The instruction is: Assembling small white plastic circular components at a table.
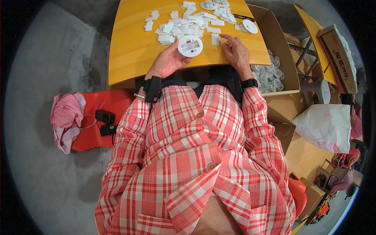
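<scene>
Grey concrete floor (35, 98) lies left of our yellow bench (135, 51). Nearest to us is our red-and-white plaid shirt (188, 156); beyond it, our two hands meet the bench's near edge. Our left hand (171, 60) grasps a round white disc (190, 53) by its rim, fingers closed around its left side and underneath, with its oblong recess facing up. Our right hand (237, 55) sits to the right over the bench, fingers curled beside a small white plate (215, 39); we cannot tell whether they grip anything. Beside that hand, a cardboard box (280, 43) holds many round white pieces (270, 76). Farther off lies a loose pile of white plates (184, 27), then a second disc (250, 26) and a slim black tool (243, 17).

We judge the step in hand to be working on the open-faced disc. The next move seems to call for a steady left hold while the right fingers take a firm pinch of one small part.
</scene>
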Tool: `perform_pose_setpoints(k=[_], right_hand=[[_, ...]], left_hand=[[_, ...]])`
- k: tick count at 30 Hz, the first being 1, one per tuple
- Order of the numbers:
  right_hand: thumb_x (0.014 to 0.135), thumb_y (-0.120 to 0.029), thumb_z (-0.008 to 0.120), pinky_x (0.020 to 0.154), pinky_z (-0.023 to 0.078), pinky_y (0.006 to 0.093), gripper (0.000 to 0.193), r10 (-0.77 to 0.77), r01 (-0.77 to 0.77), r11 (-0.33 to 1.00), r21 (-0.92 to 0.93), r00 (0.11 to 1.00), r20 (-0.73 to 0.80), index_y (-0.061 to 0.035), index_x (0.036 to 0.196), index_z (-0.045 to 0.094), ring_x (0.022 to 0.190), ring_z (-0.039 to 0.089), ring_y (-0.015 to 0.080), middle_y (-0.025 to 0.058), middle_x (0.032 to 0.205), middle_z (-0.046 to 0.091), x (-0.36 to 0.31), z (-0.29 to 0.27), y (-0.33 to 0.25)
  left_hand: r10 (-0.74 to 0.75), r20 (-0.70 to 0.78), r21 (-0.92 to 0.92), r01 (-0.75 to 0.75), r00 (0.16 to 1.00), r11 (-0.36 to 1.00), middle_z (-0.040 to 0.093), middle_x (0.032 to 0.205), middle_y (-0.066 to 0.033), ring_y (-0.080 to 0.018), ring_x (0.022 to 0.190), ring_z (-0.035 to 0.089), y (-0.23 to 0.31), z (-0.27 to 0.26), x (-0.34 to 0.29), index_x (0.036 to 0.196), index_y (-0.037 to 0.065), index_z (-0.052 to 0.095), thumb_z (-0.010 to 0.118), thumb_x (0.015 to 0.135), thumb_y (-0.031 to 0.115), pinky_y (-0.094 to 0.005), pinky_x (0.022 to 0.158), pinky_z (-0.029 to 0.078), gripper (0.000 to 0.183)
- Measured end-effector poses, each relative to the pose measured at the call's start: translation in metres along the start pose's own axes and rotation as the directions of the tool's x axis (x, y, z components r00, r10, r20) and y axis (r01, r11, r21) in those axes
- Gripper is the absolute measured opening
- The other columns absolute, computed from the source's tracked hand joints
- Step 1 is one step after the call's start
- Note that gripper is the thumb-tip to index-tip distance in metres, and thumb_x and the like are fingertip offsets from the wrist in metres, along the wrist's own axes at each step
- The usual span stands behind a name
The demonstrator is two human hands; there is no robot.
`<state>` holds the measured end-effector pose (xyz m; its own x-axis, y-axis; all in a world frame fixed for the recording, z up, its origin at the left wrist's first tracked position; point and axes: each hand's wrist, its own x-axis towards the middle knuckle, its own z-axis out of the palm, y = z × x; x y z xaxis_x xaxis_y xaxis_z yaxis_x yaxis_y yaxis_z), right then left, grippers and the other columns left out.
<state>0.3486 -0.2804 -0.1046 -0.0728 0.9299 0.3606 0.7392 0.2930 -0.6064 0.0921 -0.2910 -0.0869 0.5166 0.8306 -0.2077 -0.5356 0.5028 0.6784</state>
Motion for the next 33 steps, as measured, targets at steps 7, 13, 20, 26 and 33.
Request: perform_pose_setpoints(k=[7,13,20,26,33], right_hand=[[0.082,-0.022,0.061,0.064,0.050,0.0358,0.027,-0.093,0.090,0.984,-0.153,0.996,-0.014,-0.0219,0.109,0.060,0.080,0.062,0.0253,0.0057,0.087,0.061,-0.010,0.006,0.000],[0.082,-0.020,0.061,0.066,0.049,0.0341,0.024,-0.113,0.113,0.993,0.029,0.993,0.024,-0.0177,0.106,0.062,0.079,0.063,0.0235,0.0056,0.090,0.062,-0.016,0.008,0.007],[0.085,-0.020,0.061,0.072,0.048,0.0298,0.029,-0.113,0.107,0.965,0.240,0.994,0.012,-0.0133,0.113,0.059,0.082,0.061,0.0206,0.0073,0.107,0.060,-0.019,0.002,0.016],[0.076,-0.032,0.069,0.078,0.050,0.0349,0.049,-0.247,0.245,0.969,0.035,0.951,0.188,-0.0153,0.119,0.056,0.095,0.061,0.0265,0.0023,0.120,0.055,-0.023,-0.005,0.002],[0.073,-0.030,0.070,0.076,0.051,0.0349,0.047,-0.313,0.327,0.945,-0.035,0.927,0.209,-0.0152,0.116,0.057,0.093,0.061,0.0269,0.0015,0.115,0.056,-0.040,-0.004,-0.019]], left_hand=[[-0.008,0.015,-0.025,0.008,1.000,1.000,0.054,0.121,-0.0089,-0.0207,0.101,0.057,-0.007,-0.007,0.002,0.127,0.009,0.042,0.048,0.094,0.039,-0.0316,0.078,0.049,0.044],[0.013,-0.027,-0.003,-0.013,1.000,1.000,0.055,0.119,-0.0086,-0.0207,0.099,0.057,-0.011,-0.012,0.004,0.126,0.009,0.044,0.049,0.094,0.038,-0.0318,0.077,0.049,0.043],[0.007,-0.040,-0.023,-0.008,0.999,1.000,0.054,0.121,-0.0098,-0.0214,0.099,0.056,-0.016,-0.016,0.004,0.127,0.008,0.043,0.048,0.094,0.037,-0.0325,0.079,0.048,0.044],[0.016,-0.042,-0.023,-0.017,0.999,1.000,0.053,0.121,-0.0100,-0.0216,0.102,0.055,-0.012,-0.019,0.000,0.128,0.008,0.042,0.048,0.094,0.037,-0.0329,0.081,0.047,0.045],[0.029,-0.024,0.008,-0.029,0.999,1.000,0.054,0.120,-0.0116,-0.0222,0.098,0.055,-0.009,-0.023,-0.008,0.127,0.006,0.043,0.047,0.094,0.039,-0.0323,0.079,0.048,0.046]])
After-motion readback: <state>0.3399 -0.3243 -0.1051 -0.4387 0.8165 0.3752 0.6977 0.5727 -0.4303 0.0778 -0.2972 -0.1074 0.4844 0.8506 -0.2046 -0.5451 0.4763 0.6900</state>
